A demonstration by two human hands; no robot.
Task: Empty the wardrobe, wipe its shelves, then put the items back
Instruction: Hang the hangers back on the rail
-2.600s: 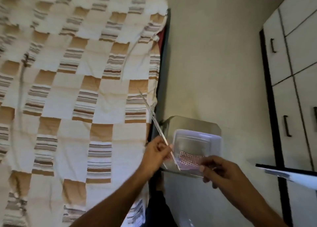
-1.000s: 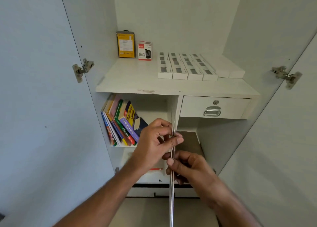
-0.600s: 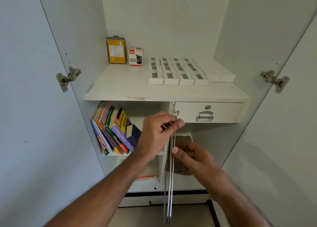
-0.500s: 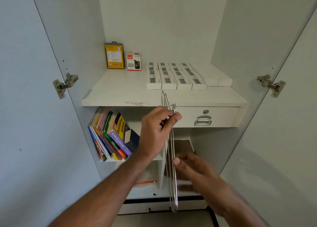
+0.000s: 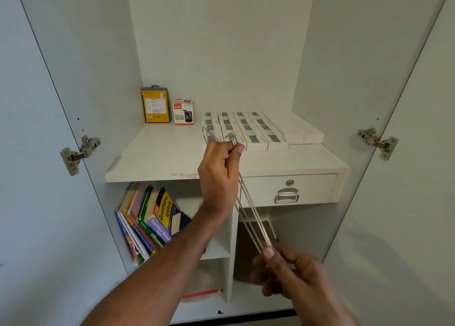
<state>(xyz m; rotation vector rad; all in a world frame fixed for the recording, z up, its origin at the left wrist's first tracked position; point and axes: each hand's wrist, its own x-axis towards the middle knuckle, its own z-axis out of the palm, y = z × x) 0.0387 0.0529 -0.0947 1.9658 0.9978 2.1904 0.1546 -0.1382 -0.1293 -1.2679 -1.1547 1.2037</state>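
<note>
The open white wardrobe (image 5: 221, 42) fills the view, both doors swung wide with a metal hinge (image 5: 78, 153) on the left door and another metal hinge (image 5: 378, 142) on the right; the left hand (image 5: 219, 175) is raised in front of the white middle shelf (image 5: 160, 158), its fingers closed around the hooked tops of a bundle of thin silver wire hangers (image 5: 248, 202); the hooks poke up above the fingers, just in front of the shelf's boxes; the wires slant down and to the right to the right hand (image 5: 293, 274), which pinches their lower end between thumb and fingers, so both hands grip the same bundle, held in the air before the wardrobe and resting on nothing.

On the middle shelf a yellow rectangular box (image 5: 156, 105) stands upright against the back wall, with a small white and red box printed "METAL MESH" (image 5: 184, 111) just beside it on the right; further right, rows of flat white boxes with grey labels (image 5: 256, 131) lie side by side; beneath the shelf on the right is a white drawer with a metal pull handle (image 5: 286, 193); in the lower left compartment a row of colourful books (image 5: 150, 222) leans to the left; a red pencil-like stick (image 5: 203, 293) lies on the bottom shelf; a brown flat object (image 5: 256, 232) sits in the lower right compartment, too dim to identify.
</note>
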